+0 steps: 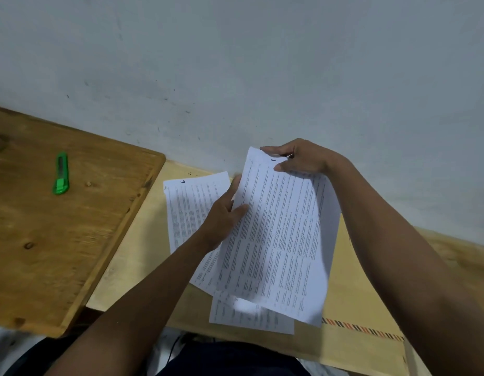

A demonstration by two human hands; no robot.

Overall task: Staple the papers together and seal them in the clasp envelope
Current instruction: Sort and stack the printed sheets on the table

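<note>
I hold a printed white sheet (284, 234) lifted and tilted over the table. My right hand (300, 158) pinches its far top corner. My left hand (224, 215) grips its left edge, thumb on top. Under it lie more printed papers (192, 207), one marked with a handwritten number, and another sheet (249, 318) pokes out at the near edge. A tan clasp envelope (352, 302) with a striped red-and-black border lies flat beneath the papers on the right. No stapler is in view.
A green utility knife (61, 173) lies on a darker wooden board (59, 240) at the left. The pale wooden table (135, 253) meets a grey wall (235, 63) at the back. My lap shows below the table's near edge.
</note>
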